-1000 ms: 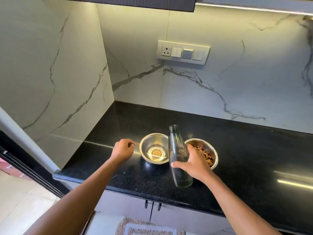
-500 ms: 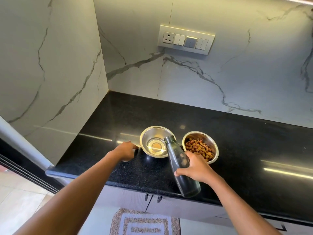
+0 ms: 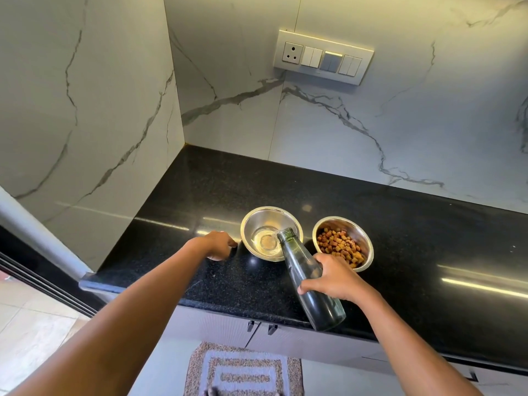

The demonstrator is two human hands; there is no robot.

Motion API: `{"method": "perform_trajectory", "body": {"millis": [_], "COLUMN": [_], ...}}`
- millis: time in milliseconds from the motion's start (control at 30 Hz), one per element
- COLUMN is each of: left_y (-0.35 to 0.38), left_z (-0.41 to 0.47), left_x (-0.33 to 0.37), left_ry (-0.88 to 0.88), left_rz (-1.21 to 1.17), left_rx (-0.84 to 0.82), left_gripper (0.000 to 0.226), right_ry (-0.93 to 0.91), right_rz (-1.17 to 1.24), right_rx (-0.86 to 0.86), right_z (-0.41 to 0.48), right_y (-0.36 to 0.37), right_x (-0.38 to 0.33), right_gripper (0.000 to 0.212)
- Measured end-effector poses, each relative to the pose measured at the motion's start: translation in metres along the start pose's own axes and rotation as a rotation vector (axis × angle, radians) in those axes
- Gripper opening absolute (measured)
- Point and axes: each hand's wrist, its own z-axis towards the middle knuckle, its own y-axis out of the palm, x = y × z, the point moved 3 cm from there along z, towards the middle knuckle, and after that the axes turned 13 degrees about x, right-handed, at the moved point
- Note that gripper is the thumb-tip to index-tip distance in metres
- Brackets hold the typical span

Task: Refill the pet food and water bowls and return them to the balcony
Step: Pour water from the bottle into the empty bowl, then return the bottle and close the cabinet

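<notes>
Single head-worn view, looking forward and steeply down onto the near-left corner of the black counter (image 3: 414, 230). Wide-angle lens; wall lines bow. Both forearms enter from the bottom edge. Field reaches from the floor mat (image 3: 245, 372) below to the switch panel (image 3: 323, 57) above.

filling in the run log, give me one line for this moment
right hand: tilts bottle over water bowl | left hand: on counter | food bowl: filled
</notes>
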Motion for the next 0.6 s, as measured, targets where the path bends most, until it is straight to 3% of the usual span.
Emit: {"method": "perform_trajectory", "body": {"millis": [600], "left_y": [0.0002], "left_z": [-0.0004], "left_x": [-0.0029], "left_ry": [0.023], "left_rz": [0.012], "left_rx": [-0.027], "left_gripper": [0.064], "right_ry": [0.038], "right_rz": [0.011], "right_rx": [-0.031], "right_z": [-0.0066], "right_y": [0.0052], "right_x": [-0.0052], "right_gripper": [0.061]}}
